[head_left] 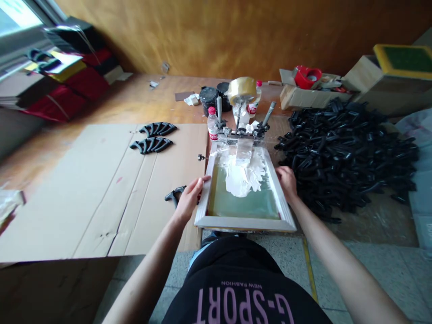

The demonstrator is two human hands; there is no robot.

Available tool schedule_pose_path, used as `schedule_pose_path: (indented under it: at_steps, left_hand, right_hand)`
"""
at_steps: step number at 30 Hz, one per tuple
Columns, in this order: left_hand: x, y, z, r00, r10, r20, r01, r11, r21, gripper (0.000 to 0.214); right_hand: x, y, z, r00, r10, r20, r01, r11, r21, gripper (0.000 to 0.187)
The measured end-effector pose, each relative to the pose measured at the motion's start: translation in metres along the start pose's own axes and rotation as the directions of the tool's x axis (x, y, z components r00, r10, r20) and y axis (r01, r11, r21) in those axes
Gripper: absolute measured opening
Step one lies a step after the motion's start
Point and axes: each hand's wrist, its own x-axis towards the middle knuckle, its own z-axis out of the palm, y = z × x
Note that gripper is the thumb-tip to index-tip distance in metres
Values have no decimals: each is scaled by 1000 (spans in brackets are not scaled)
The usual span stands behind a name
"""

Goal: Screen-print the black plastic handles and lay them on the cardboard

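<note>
A pale wooden screen-printing frame (244, 222) lies in front of me, hinged at its far end to a metal clamp stand (240, 130). White ink (243, 175) is smeared over the green mesh, with a squeegee blade (244, 151) resting at the far end. My left hand (189, 197) grips the frame's left rail, fingers curled over its top edge. My right hand (287, 182) holds the right rail the same way. A black curved plastic part (174, 195) lies just left of my left hand.
A big heap of black plastic parts (347, 155) lies to the right. Flattened cardboard (101, 189) covers the table on the left, with two fanned rows of black parts (153, 137) on it. Small bottles (212, 123), black pots (208, 100), a tape roll (241, 89) and boxes (381, 76) stand behind.
</note>
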Motion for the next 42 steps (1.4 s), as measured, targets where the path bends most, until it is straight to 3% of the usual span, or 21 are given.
schedule_pose_path:
  at_steps: [2,4,6,8,11,14,17,18,19,23,24,28,30,32,34,37,40,42]
  left_hand:
    - [4,-35,4,999,-54,-6,54,999,4,66]
    - [14,-62,9,997,-79,-23,79,997,2,76]
    - [23,-77,13,995,-94,-30,94,995,18,77]
    - [27,-84,13,994,-108,-29,109,993,34,73]
    - [27,-85,10,994,-111,-11,111,992,57,69]
    - [26,-86,8,994,-108,-16,109,991,82,69]
    - [25,-88,8,993,-110,-34,113,988,103,67]
    - [25,-88,9,993,-109,-39,113,988,108,66]
    - [24,-87,9,993,-108,-43,113,987,113,65]
    - [20,-76,11,990,-130,-52,134,987,90,66]
    - [19,-73,12,989,-137,-51,140,987,72,67]
    - [18,-68,14,989,-136,-53,139,989,46,67]
    - [18,-67,13,990,-131,-53,134,990,50,67]
    - [17,-62,10,991,-130,-40,132,990,45,69]
    - [14,-50,6,993,-116,-24,117,992,48,73]
    - [6,-18,1,999,-45,-26,46,998,35,66]
    - [6,22,2,998,35,-56,-40,996,-85,57]
    - [15,51,8,980,160,-114,-181,963,-201,56]
  right_hand:
    - [24,-5,-9,997,4,-82,-6,1000,-30,36]
    - [47,-27,-7,993,-80,-89,74,995,-69,48]
    - [65,-56,3,986,-167,14,168,981,-100,53]
    - [70,-81,15,968,-182,170,201,974,-102,36]
    - [51,-95,24,918,-217,331,259,962,-89,8]
    - [18,-89,14,821,-403,405,446,895,-13,17]
    - [0,-82,-4,652,-595,470,611,779,140,24]
    - [-1,-81,-7,617,-624,479,629,757,174,23]
    - [1,-81,-9,613,-630,478,629,754,188,21]
    - [0,-84,3,789,-511,341,519,851,75,20]
    - [-6,-84,7,805,-507,307,517,854,54,23]
    - [-28,-80,13,732,-602,318,601,791,113,27]
    - [-21,-84,10,754,-573,320,563,816,136,21]
    - [3,-92,7,833,-481,274,467,876,119,21]
    - [38,-97,2,909,-365,203,352,931,97,36]
    - [87,-80,-15,976,-192,99,184,980,81,52]
    - [108,-36,-35,997,30,-64,-24,996,91,40]
    - [100,-7,-39,980,180,-80,-172,981,94,37]
